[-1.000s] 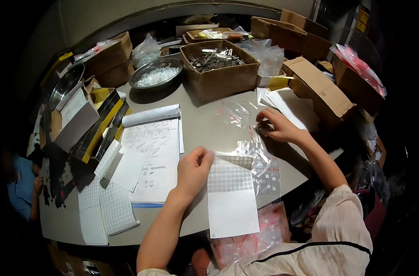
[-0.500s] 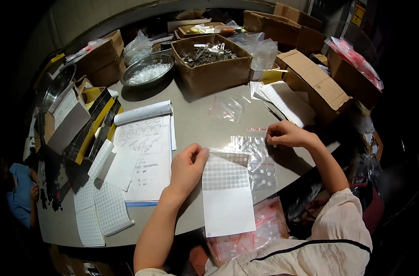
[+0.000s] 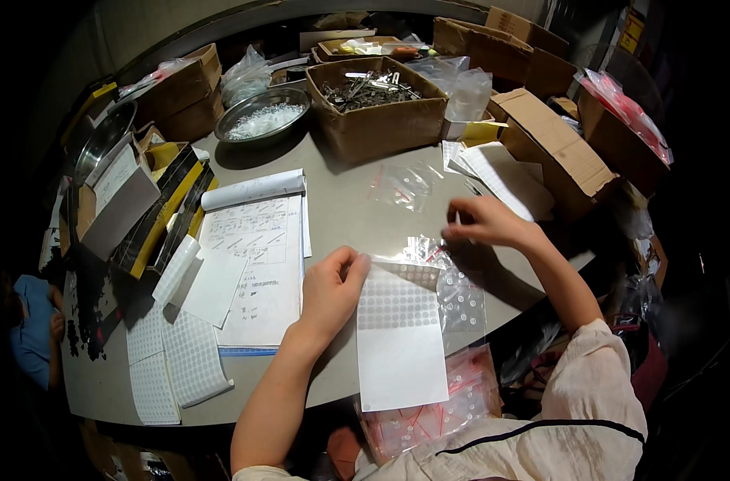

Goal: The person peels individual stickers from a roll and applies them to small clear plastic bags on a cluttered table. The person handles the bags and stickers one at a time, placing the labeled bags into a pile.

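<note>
My left hand (image 3: 334, 293) pinches the upper left corner of a white sticker sheet (image 3: 401, 361). Rows of small round grey stickers cover the sheet's upper part, its top edge is curled over, and the lower part is bare. Beneath and beside the sheet lie clear zip bags (image 3: 463, 309) with red strips and small round stickers on them. My right hand (image 3: 493, 223) hovers at the far end of these bags, fingers bent and thumb drawn in. Whatever its fingertips hold is too small to make out. Close to its fingers, a bag's red strip (image 3: 436, 255) sits tilted.
Left of my hands lie a notepad (image 3: 257, 240) and more sticker sheets (image 3: 192, 365). Farther back stand a bowl of clear pieces (image 3: 262, 120) and a carton of metal parts (image 3: 373, 120). Another clear bag (image 3: 405, 188) and papers (image 3: 497, 176) lie beyond my right hand. A stack of bags (image 3: 437, 393) is near my lap.
My right hand has risen and shifted slightly left, away from the bag's side. The red strip near it has turned from level to tilted. My left hand keeps its hold on the sheet.
</note>
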`<state>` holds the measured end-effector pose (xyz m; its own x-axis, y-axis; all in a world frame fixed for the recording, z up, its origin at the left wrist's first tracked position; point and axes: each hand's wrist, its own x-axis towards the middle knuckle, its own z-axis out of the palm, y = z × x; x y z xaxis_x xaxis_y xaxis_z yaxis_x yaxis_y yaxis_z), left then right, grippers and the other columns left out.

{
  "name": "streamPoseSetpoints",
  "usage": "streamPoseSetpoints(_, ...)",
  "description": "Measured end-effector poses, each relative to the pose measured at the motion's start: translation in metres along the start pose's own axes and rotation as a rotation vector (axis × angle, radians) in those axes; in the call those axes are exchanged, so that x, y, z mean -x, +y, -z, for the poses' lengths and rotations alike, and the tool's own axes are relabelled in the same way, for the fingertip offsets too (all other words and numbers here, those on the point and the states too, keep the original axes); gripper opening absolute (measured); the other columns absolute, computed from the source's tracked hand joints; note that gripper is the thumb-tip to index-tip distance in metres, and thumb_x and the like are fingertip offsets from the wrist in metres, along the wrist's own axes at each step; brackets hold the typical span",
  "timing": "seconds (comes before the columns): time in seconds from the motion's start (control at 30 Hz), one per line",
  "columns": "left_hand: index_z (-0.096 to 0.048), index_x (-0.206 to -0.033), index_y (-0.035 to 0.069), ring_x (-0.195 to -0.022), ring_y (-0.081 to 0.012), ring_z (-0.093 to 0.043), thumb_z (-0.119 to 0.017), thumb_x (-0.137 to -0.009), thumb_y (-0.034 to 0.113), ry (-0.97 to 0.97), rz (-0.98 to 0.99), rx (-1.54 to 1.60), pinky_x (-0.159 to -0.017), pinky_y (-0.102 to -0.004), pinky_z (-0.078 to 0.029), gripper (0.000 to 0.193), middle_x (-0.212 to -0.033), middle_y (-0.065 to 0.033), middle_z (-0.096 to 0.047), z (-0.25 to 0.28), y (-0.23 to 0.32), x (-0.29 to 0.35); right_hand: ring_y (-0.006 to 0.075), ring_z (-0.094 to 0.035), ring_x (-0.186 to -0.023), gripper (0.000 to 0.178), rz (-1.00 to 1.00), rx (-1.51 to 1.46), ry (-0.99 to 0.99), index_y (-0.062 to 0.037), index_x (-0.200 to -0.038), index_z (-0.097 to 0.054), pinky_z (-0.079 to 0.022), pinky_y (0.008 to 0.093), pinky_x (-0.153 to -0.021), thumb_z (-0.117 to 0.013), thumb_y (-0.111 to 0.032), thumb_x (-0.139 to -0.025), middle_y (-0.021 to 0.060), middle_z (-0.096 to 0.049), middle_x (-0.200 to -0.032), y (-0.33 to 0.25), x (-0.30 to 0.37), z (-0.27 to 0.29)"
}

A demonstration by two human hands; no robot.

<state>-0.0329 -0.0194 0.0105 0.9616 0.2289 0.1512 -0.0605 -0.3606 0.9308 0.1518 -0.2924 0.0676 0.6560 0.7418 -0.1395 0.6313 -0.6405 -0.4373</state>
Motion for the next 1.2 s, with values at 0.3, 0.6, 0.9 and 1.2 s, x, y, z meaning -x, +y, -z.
streamPoseSetpoints(0.3, -0.066, -0.088, -0.001, -0.059, -0.0138, -0.050, -0.065, -0.099, 0.027, 0.045, 0.020, 0.019, -0.058, -0.0318, -0.041, 0.030, -0.064, -0.0059, -0.059, 0.004, -0.003, -0.005, 0.0400, -0.071, -0.088, 0.051, -0.111, 0.463, 0.150, -0.0029, -0.104, -0.074, -0.055, 0.0502, -0.074, -0.065, -0.052, -0.096, 0.0204, -0.073, -0.087, 0.018, -0.075, -0.009)
streamPoseSetpoints(0.6, -0.067, -0.090, -0.001, -0.068, -0.0069, -0.050, -0.065, -0.100, 0.023, -0.035, 0.017, -0.008, -0.063, -0.0266, -0.041, 0.026, -0.070, 0.0006, -0.059, 0.002, 0.006, 0.003, 0.0371, -0.070, -0.074, 0.048, 0.022, 0.375, -0.027, 0.0006, -0.087, -0.075, -0.055, 0.0438, -0.069, -0.072, -0.047, -0.091, 0.0187, -0.070, -0.075, -0.024, -0.003, 0.003)
streamPoseSetpoints(0.9, -0.071, -0.094, -0.001, -0.065, -0.0126, -0.055, -0.066, -0.099, 0.024, 0.005, 0.019, 0.083, -0.063, -0.0302, -0.045, 0.026, -0.070, -0.0056, -0.065, 0.000, -0.001, -0.002, 0.0348, -0.068, -0.085, 0.019, 0.175, 0.130, 0.212, -0.0018, -0.099, -0.059, -0.052, 0.0434, -0.073, -0.067, -0.007, -0.082, 0.0166, -0.068, -0.090, 0.050, -0.071, 0.010)
streamPoseSetpoints(1.2, -0.072, -0.108, -0.001, -0.080, -0.0068, -0.057, -0.064, -0.100, 0.017, -0.022, 0.022, 0.060, -0.073, -0.0239, -0.046, 0.021, -0.086, 0.0006, -0.067, 0.004, 0.005, 0.000, 0.0415, -0.069, -0.096, 0.035, -0.069, 0.577, 0.216, -0.0005, -0.108, -0.057, -0.054, 0.0507, -0.080, -0.072, -0.022, -0.084, 0.0226, -0.070, -0.098, 0.054, -0.089, 0.010)
